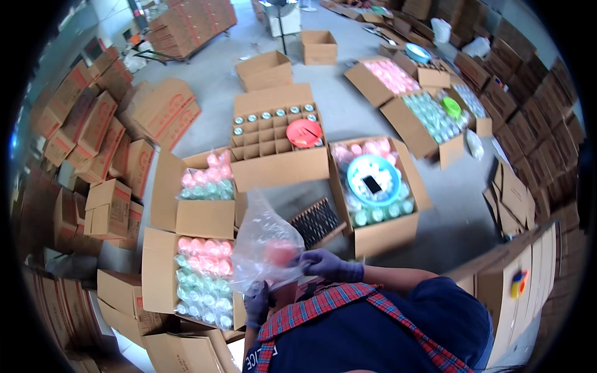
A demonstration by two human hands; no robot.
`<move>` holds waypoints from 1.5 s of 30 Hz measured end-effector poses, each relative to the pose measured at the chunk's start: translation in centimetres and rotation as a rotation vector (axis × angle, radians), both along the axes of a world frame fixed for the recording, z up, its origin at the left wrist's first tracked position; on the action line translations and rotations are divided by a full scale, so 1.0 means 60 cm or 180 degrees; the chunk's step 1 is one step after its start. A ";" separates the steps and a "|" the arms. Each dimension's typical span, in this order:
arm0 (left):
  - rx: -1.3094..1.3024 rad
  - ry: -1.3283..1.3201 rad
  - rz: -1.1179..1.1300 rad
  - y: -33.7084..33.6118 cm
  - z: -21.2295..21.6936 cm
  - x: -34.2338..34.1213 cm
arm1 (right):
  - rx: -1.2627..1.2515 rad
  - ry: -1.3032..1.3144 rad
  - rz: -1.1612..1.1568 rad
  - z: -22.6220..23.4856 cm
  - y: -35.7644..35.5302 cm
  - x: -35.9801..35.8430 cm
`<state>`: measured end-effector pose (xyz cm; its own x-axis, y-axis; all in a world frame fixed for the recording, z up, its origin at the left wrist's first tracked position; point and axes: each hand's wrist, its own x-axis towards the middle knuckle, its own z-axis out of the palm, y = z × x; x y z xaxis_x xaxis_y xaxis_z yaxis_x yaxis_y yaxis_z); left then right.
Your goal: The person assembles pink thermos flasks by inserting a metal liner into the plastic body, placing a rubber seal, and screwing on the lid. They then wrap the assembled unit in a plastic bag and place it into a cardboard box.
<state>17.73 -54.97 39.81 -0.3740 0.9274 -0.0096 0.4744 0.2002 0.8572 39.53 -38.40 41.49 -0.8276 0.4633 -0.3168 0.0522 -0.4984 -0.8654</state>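
Observation:
In front of my body a large clear plastic bag (pixel 258 224) hangs between my gloved hands. A round pink thing (pixel 280 252) shows through its film; I cannot tell its kind. My right hand (pixel 333 265), in a grey-purple glove, is closed on the bag's right side, close to the pink thing. Lower down, my left hand (pixel 256 306) grips the bag's bottom left edge. Just left of the bag stands an open carton (pixel 158 270) filled with rows of pink, green and clear bottles wrapped in film.
Ahead is a divided carton (pixel 280 177) with silver-topped items and a red bowl (pixel 305 132). A blue basin (pixel 374 180) of white pieces, a black phone (pixel 371 184) on top, rests on another bottle carton. Beside it lies a dark slotted tray (pixel 317 224). Stacked cartons line both sides.

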 end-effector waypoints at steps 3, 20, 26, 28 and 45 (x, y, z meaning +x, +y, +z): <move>-0.0332 0.0402 -0.0130 0.097 0.033 -0.016 | -0.0984 0.0813 -0.0394 0.066 0.094 -0.004; -0.0394 -0.1038 -0.0600 0.734 -0.218 -0.396 | 0.1326 -0.0502 0.0302 -0.087 0.524 -0.195; -0.1971 -0.1115 -0.1133 0.960 -0.108 -0.522 | 0.0216 -0.0898 -0.2080 0.046 0.670 -0.357; -0.1710 -0.0394 -0.1489 1.008 -0.081 -0.559 | 0.0490 -0.1076 -0.2198 0.068 0.728 -0.398; -0.0917 -0.2344 -0.0642 1.095 0.103 -0.853 | 0.2833 -0.2849 -0.2803 -0.045 1.258 -0.610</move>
